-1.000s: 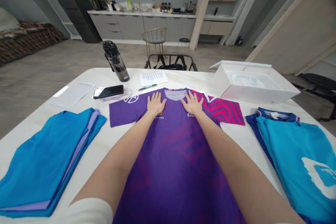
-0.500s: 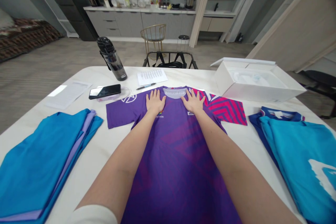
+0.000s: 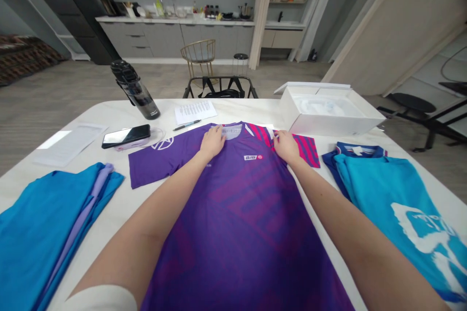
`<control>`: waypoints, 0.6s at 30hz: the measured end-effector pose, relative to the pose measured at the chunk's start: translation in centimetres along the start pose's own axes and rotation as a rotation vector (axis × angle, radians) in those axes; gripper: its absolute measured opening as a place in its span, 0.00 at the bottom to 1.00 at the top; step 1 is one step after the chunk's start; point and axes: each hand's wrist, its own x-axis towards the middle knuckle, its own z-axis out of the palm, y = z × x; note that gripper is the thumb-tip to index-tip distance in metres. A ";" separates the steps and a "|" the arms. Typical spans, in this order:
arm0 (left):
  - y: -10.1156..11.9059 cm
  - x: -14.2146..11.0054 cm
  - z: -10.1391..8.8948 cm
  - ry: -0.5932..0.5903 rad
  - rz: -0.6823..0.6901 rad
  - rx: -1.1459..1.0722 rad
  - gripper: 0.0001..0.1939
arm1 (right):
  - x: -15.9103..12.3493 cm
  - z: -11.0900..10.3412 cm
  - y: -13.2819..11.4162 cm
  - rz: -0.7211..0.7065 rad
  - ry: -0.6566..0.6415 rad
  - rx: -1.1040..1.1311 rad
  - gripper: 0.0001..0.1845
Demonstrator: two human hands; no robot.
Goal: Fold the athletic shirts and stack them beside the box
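Observation:
A purple short-sleeved jersey lies spread front side up on the table, its collar at the far end and a pink-striped sleeve on the right. My left hand is at the left side of the collar, fingers drawn together on the fabric; their tips are hard to make out. At the right shoulder, by the striped sleeve, my right hand is closed with thumb and fingers pinching the cloth. A white "BIG" logo shows on the chest between both hands.
Folded blue and lilac clothes lie left; folded turquoise and navy shirts lie right. Behind are an open white box, a dark bottle, a phone, a pen, a printed sheet and a clear sleeve.
Both hands were flat with fingers spread beside the collar. The right hand has moved outward to the shoulder and closed; the left hand's fingers have drawn together. The camera view has shifted right.

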 end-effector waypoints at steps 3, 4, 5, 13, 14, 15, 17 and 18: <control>4.0 3.0 0.2 -0.045 0.131 -0.044 0.22 | 0.0 -1.9 4.9 0.125 -0.042 -0.237 0.25; 5.4 4.1 0.3 -0.064 0.142 -0.051 0.21 | 0.1 -2.4 6.2 0.155 -0.064 -0.302 0.25; 6.6 5.4 0.4 -0.082 0.142 -0.050 0.21 | 0.3 -2.8 7.3 0.175 -0.088 -0.352 0.25; 10.3 12.4 0.8 -0.290 0.136 0.140 0.22 | 1.7 -2.8 11.4 0.276 -0.173 -0.439 0.23; 10.1 12.7 0.9 -0.309 0.132 0.141 0.22 | 1.9 -2.7 11.5 0.282 -0.176 -0.442 0.23; 9.9 12.9 1.1 -0.324 0.127 0.144 0.21 | 2.0 -2.6 11.6 0.290 -0.174 -0.443 0.23; 9.4 13.0 1.6 -0.333 0.114 0.144 0.21 | 2.1 -2.5 11.9 0.308 -0.158 -0.434 0.23; 9.1 12.9 1.9 -0.327 0.108 0.140 0.22 | 2.1 -2.4 12.0 0.319 -0.148 -0.428 0.23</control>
